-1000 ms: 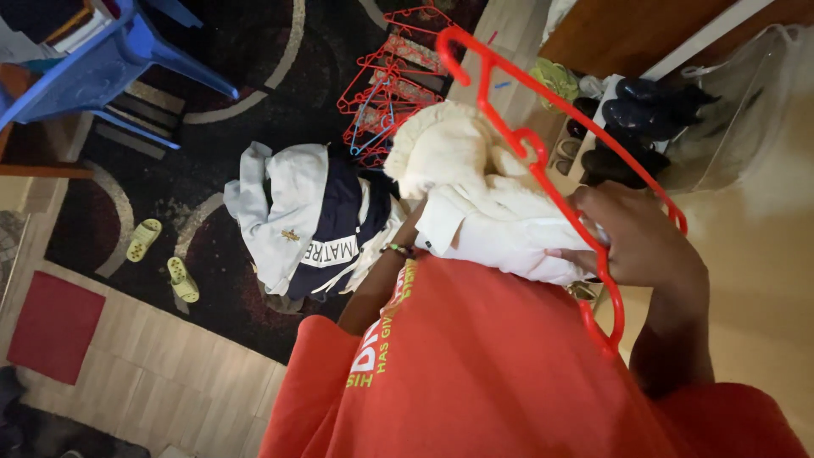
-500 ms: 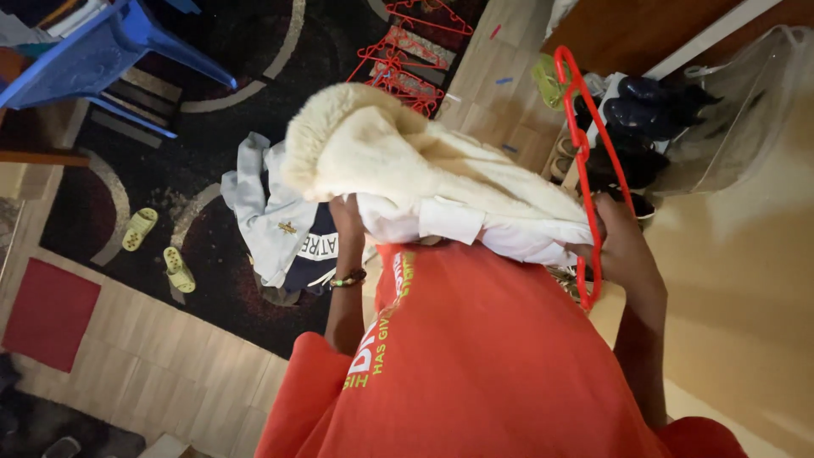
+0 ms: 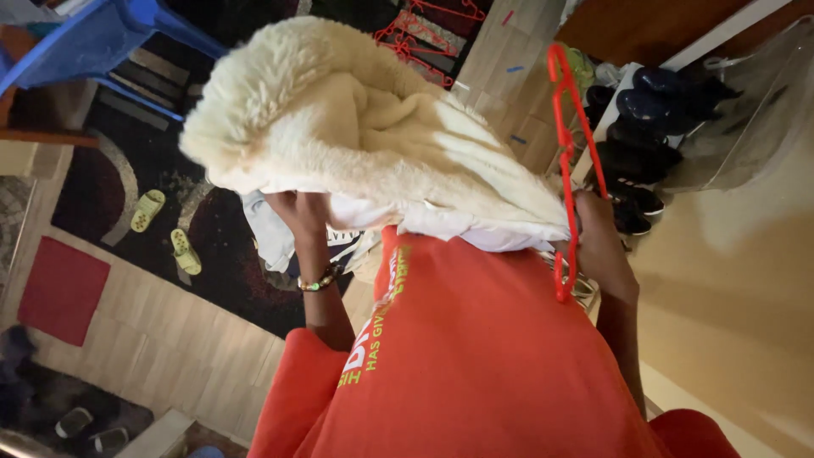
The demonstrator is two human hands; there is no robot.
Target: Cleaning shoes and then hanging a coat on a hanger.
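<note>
shoe rack (image 3: 644,127) upper right holds dark shoes | cream fleecy garment (image 3: 356,127) fills upper centre, draped over both hands | left hand (image 3: 298,212) grips its underside; right hand (image 3: 593,229) closed on red hanger (image 3: 566,136) at garment's right edge | pile of red hangers (image 3: 424,30) on the rug (image 3: 136,178) at top

Bulky cream fleece garment (image 3: 365,127) fills space ahead, hiding floor beyond; thin red plastic hanger (image 3: 570,161) bars right edge; bare wooden floorboards (image 3: 161,348) lower left open.
</note>
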